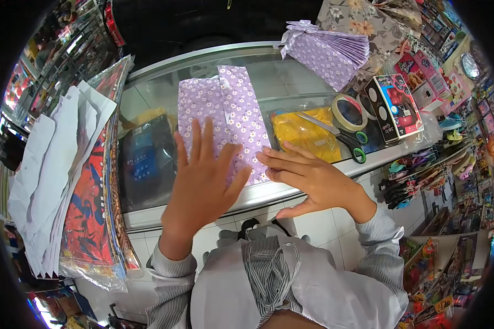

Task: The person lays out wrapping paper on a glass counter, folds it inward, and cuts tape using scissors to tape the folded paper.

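A folded piece of purple floral wrapping paper (222, 109) lies on the glass counter in front of me, its two sides overlapping along a lengthwise seam. My left hand (203, 170) is over the paper's left and lower part, fingers spread. At the lower right edge of the paper is my right hand (307, 178), its fingers stretched out and thumb apart. Neither hand holds anything. To the right are scissors (343, 137) with black and green handles, lying on a yellow plastic-wrapped packet (304, 131). A roll of tape (349, 113) rests beside them.
Along the left stand stacked sheets, with white paper (49, 159) over printed wrapping sheets (88, 203). A pleated purple floral piece (329, 55) lies at the back right. Near the right end are a black-and-red box (398, 107) and a pink box (422, 79). The counter has a metal edge (153, 219).
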`<state>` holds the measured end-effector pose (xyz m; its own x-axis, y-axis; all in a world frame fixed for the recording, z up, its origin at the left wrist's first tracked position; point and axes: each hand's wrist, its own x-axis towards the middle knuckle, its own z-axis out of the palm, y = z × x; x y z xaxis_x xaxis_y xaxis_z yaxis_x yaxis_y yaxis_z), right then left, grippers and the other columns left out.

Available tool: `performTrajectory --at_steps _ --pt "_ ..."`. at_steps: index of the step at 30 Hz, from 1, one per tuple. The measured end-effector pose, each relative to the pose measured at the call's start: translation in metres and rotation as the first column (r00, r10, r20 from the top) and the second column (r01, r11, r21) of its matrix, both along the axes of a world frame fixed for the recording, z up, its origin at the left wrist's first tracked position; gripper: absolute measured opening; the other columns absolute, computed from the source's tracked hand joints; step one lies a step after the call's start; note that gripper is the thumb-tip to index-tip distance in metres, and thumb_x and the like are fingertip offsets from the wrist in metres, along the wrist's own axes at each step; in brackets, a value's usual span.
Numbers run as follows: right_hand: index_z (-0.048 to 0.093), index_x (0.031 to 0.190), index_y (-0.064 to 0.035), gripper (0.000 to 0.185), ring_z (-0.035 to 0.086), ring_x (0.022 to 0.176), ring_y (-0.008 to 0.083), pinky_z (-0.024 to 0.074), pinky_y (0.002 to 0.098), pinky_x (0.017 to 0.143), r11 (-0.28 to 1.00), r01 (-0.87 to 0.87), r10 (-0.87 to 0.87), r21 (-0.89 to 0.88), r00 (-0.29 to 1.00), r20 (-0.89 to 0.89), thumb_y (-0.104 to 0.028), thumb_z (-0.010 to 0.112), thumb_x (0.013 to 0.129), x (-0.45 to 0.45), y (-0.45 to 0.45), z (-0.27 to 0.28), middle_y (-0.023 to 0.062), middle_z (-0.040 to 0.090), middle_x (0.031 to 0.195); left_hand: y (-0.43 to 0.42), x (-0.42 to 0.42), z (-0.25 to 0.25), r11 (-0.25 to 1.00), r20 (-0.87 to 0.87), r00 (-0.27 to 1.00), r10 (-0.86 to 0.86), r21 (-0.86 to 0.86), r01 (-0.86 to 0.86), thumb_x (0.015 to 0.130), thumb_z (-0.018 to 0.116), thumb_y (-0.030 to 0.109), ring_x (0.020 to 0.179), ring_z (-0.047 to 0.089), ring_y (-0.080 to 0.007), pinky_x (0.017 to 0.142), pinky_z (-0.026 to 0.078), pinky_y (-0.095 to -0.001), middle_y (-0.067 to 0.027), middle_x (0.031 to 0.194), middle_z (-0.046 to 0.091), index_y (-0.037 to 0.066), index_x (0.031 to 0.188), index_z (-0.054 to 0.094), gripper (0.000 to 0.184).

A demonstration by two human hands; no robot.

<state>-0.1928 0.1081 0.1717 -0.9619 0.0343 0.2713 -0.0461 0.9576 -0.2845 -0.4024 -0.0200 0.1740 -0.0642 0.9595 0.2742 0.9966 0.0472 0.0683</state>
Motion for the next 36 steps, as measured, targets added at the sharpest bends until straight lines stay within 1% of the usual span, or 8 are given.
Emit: performTrajectory --at_steps 4,7,10,14,20,23,32,36 --pt "0.057 0.112 -0.0005 0.061 0.042 0.133 0.0283 0.029 0.0493 0.112 1.0 0.007 -0.007 -0.027 1.0 0.0 -0.046 0.074 0.076 0.0 -0.001 0.001 0.017 0.048 0.139 0.018 0.005 -0.018 0.988 0.083 0.984 -0.157 0.019 0.156 0.1 0.039 0.031 0.142 0.023 -0.0391 0.114 0.014 -0.056 -0.0196 0.153 0.025 0.002 0.145 0.033 0.054" --pt "0.057 0.109 -0.0025 0.054 0.039 0.135 0.0298 0.0276 0.0484 0.113 0.981 0.005 0.005 -0.191 0.999 0.047 -0.043 0.073 0.078 0.0 0.003 0.007 0.0165 0.047 0.14 0.019 0.004 -0.023 0.988 0.132 0.98 -0.152 -0.007 0.154 0.1 0.039 0.033 0.142 0.024 -0.0392 0.114 0.015 -0.0557 -0.0199 0.153 0.025 0.003 0.145 0.033 0.054" --pt "0.058 0.102 -0.0045 0.038 0.048 0.125 0.0314 0.0348 0.0454 0.106 0.913 -0.088 0.031 -0.399 0.989 -0.147 -0.035 0.07 0.083 -0.004 0.016 -0.001 0.0141 0.056 0.127 0.019 0.004 -0.022 0.988 0.12 0.981 -0.15 -0.018 0.153 0.1 0.039 0.033 0.141 0.024 -0.0391 0.114 0.016 -0.0557 -0.0205 0.153 0.026 0.003 0.145 0.033 0.055" --pt "0.058 0.088 -0.0048 0.016 0.052 0.094 0.0263 0.0371 0.0401 0.086 0.968 -0.007 0.0 -0.251 1.0 -0.031 -0.019 0.064 0.087 -0.005 0.012 0.008 0.0079 0.056 0.098 0.019 0.005 -0.024 0.99 0.106 0.985 -0.137 -0.013 0.139 0.099 0.04 0.034 0.141 0.024 -0.0386 0.114 0.016 -0.0556 -0.0217 0.152 0.026 0.003 0.145 0.033 0.055" --pt "0.059 0.087 -0.0041 0.014 0.051 0.094 0.0215 0.0385 0.0354 0.084 0.988 0.081 -0.077 0.132 0.996 -0.04 -0.018 0.06 0.086 -0.02 0.01 0.007 0.0056 0.055 0.093 0.019 0.005 -0.023 0.989 0.092 0.985 -0.147 -0.013 0.149 0.099 0.041 0.034 0.142 0.024 -0.0384 0.114 0.016 -0.0557 -0.0216 0.152 0.026 0.002 0.145 0.034 0.056" --pt "0.059 0.087 -0.0025 0.016 0.052 0.091 0.0218 0.0403 0.0354 0.083 0.983 0.035 -0.023 0.178 0.997 -0.068 -0.017 0.062 0.082 -0.027 0.015 0.008 0.0061 0.055 0.092 0.019 0.005 -0.023 0.989 0.091 0.985 -0.149 0.0 0.15 0.099 0.041 0.034 0.141 0.024 -0.0386 0.114 0.016 -0.0558 -0.0214 0.152 0.027 0.002 0.144 0.035 0.056" --pt "0.058 0.083 0.0016 0.015 0.055 0.089 0.0303 0.0463 0.0402 0.08 0.997 0.016 -0.013 -0.07 0.999 0.041 -0.013 0.056 0.083 -0.053 0.044 0.013 0.0144 0.056 0.089 0.019 0.006 -0.025 0.988 0.107 0.983 -0.151 0.04 0.148 0.098 0.044 0.034 0.14 0.027 -0.0389 0.113 0.017 -0.0565 -0.022 0.151 0.029 0.001 0.142 0.038 0.055" --pt "0.059 0.08 0.003 0.017 0.056 0.087 0.0337 0.0463 0.0418 0.081 0.999 0.014 -0.014 -0.047 1.0 0.004 -0.013 0.054 0.084 -0.076 0.072 0.018 0.0178 0.059 0.086 0.02 0.005 -0.026 0.987 0.111 0.981 -0.158 0.061 0.152 0.097 0.045 0.034 0.139 0.029 -0.0389 0.113 0.018 -0.0569 -0.0225 0.15 0.031 0.001 0.141 0.04 0.055"
